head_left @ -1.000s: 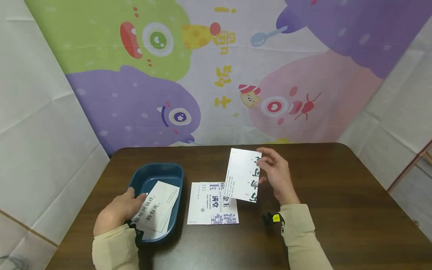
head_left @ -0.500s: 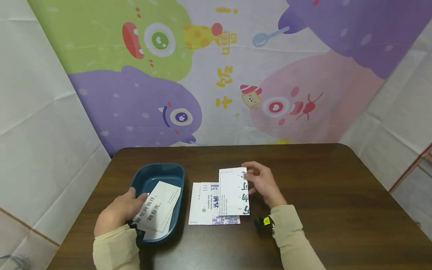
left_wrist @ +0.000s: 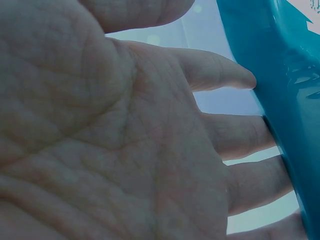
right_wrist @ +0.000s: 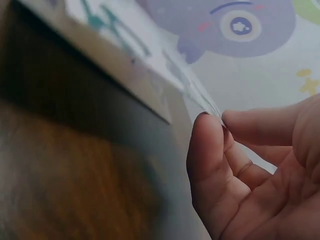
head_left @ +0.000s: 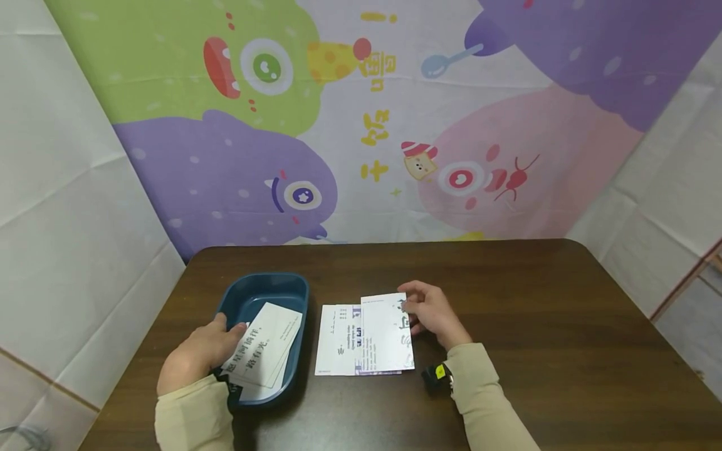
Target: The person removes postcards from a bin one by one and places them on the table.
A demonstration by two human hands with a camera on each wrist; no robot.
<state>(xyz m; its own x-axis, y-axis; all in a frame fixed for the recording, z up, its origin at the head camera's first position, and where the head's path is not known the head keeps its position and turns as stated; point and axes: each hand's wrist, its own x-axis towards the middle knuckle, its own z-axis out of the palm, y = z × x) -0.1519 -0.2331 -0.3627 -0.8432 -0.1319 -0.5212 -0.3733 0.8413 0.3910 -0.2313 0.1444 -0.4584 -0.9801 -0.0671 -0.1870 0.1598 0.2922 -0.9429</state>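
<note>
My right hand pinches the right edge of a white printed card between thumb and fingers. This card overlaps other cards with purple lettering lying on the table. In the right wrist view, the thumb and index fingertips meet at the card's edge. My left hand is at the left side of a dark blue tray. Its straight fingers touch the tray's outer wall in the left wrist view. Several cards with black lettering lie in the tray, near the left thumb.
The brown table extends to the right of the cards and along the front. Behind its far edge hangs a cloth printed with cartoon monsters. White cloth panels flank the table.
My right hand has moved left and down, bringing its card lower over the cards with purple lettering and covering more of them. The left hand and tray have stayed in place.
</note>
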